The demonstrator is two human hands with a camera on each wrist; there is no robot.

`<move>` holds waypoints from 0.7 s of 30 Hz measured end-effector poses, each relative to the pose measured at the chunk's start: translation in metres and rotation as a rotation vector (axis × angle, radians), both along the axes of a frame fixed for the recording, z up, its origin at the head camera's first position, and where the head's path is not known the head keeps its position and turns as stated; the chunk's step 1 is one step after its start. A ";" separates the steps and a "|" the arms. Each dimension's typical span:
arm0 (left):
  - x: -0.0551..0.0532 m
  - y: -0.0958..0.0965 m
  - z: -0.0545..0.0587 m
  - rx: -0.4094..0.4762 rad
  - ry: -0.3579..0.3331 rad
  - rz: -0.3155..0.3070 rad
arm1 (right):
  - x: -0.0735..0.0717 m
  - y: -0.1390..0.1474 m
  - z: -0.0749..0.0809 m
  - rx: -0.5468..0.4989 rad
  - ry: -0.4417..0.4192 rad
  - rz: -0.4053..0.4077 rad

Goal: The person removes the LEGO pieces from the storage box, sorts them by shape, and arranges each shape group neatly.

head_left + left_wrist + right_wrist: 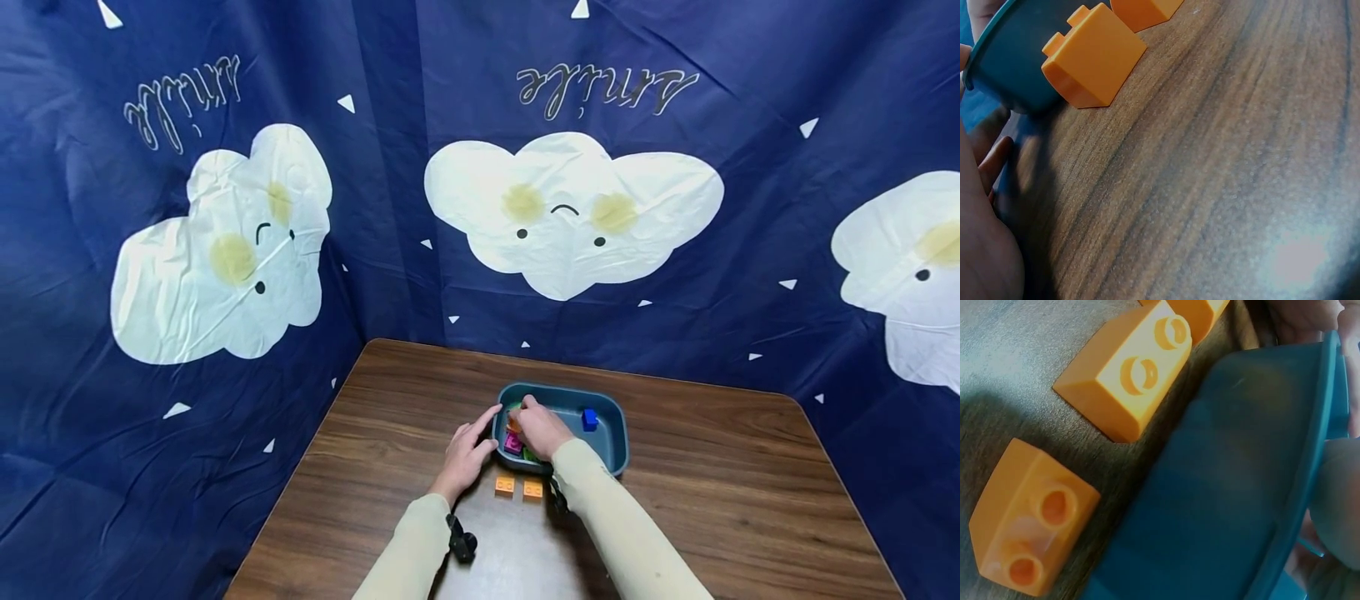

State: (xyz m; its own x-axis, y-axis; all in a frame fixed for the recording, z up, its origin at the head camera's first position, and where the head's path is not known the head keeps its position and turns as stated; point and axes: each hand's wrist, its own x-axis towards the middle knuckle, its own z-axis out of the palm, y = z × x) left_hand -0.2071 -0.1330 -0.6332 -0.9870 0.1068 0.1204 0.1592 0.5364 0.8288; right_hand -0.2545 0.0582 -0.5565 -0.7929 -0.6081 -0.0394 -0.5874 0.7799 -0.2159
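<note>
A dark teal bin (618,454) holds several toy building blocks. My right hand (546,429) reaches into its left half, fingers bent down over an orange block (513,425); whether they pinch it cannot be made out. Close by lie a magenta block (513,443) and a partly covered green block (529,455). My left hand (467,454) is spread at the bin's left end, its fingertips against the rim. In front of the bin stand one orange block (505,486) and a second orange block (532,490). The right wrist view shows another orange block (1035,519) nearer that wrist.
A blue block (590,419) sits in the right half of the bin. The wooden table (712,483) extends to both sides. Behind and along the left stands a navy curtain (390,250) printed with clouds.
</note>
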 end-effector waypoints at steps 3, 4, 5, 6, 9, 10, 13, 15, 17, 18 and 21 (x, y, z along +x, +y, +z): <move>0.000 0.000 0.001 0.005 -0.005 -0.003 | -0.001 0.001 -0.001 -0.036 -0.032 -0.011; 0.000 0.000 0.001 0.004 -0.004 -0.001 | -0.002 0.001 -0.002 -0.050 -0.042 -0.011; 0.000 0.000 0.001 0.003 0.002 -0.001 | -0.002 0.002 -0.002 -0.060 -0.053 -0.011; 0.000 0.000 0.001 0.002 0.009 0.000 | -0.003 0.002 -0.002 -0.068 -0.063 -0.011; 0.001 0.000 0.001 0.002 0.020 0.004 | -0.003 0.004 -0.001 -0.078 -0.091 -0.015; 0.001 0.000 0.002 0.004 0.020 0.003 | -0.002 0.004 -0.001 -0.078 -0.095 -0.019; 0.001 0.000 0.002 0.004 0.018 0.004 | 0.000 0.006 0.000 -0.060 -0.075 -0.034; 0.001 0.000 0.002 0.001 0.020 0.005 | 0.001 0.008 0.000 -0.061 -0.040 -0.038; 0.001 0.000 0.002 -0.003 0.021 0.005 | 0.002 0.011 0.000 -0.078 -0.012 -0.040; 0.001 0.000 0.002 -0.002 0.021 0.005 | 0.002 0.012 0.001 -0.103 -0.010 -0.039; 0.000 0.000 0.001 -0.001 0.023 0.003 | 0.002 0.015 0.004 -0.208 -0.035 -0.058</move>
State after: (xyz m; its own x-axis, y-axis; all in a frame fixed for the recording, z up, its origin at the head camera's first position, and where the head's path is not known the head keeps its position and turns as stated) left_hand -0.2068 -0.1335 -0.6322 -0.9842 0.1040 0.1432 0.1768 0.5378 0.8243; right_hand -0.2520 0.0737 -0.5526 -0.8270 -0.5597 0.0537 -0.5323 0.7486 -0.3954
